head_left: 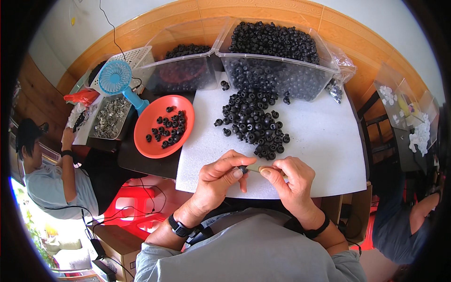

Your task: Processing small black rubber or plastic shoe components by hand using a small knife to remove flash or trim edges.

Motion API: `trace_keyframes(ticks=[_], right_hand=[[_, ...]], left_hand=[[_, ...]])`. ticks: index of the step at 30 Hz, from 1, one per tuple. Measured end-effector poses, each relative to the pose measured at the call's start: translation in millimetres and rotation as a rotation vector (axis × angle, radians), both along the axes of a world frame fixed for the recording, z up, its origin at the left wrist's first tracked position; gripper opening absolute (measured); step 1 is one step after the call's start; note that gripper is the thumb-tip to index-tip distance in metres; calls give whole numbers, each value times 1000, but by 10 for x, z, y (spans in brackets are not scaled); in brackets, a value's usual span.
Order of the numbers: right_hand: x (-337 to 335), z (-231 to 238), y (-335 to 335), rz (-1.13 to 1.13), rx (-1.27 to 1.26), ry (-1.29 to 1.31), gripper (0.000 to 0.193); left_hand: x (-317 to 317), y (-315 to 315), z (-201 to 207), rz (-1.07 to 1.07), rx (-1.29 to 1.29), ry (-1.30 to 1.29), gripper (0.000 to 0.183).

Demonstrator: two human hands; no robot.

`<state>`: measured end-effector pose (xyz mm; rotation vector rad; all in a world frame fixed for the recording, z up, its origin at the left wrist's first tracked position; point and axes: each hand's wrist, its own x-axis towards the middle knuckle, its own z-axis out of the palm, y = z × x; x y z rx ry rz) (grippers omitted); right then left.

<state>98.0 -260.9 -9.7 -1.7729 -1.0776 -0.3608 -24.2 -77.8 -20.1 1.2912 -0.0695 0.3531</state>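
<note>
Over the near edge of the white sheet (202,141), my left hand (217,177) pinches a small black knobbed part (243,169) between thumb and fingers. My right hand (295,181) grips a short, flat, olive-grey tool (255,167), its tip against the black part; the working end is too small to make out. Just beyond my hands lies a heap of similar black parts (251,124), rounded and with openings in some. To the left, an orange-red plate (142,138) holds several more of them.
Two clear plastic bins (277,60) (181,61) with black parts stand at the back. A blue fan (115,77) and a tray of greyish scraps (112,117) are at the left. One co-worker (56,174) sits left, another person's arm (423,214) shows right.
</note>
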Motion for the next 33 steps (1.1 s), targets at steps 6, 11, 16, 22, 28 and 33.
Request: trace_keyframes(ticks=[6, 11, 16, 22, 28, 33], right_hand=[[-3, 10, 5, 2, 8, -6, 25], [11, -1, 13, -7, -6, -74, 25], [15, 0, 23, 2, -8, -92, 25], [24, 11, 21, 16, -21, -107, 24], [23, 14, 21, 18, -33, -114, 24], [25, 14, 16, 18, -40, -122, 25]], left_hand=[[-2, -11, 5, -1, -23, 1, 31], [-4, -17, 11, 10, -41, 28, 30], [-3, -44, -2, 36, -45, 32, 29], [-11, -83, 25, 70, -50, 51, 28], [-7, -98, 43, 102, -55, 80, 25], [1, -114, 75, 110, -77, 90, 24]])
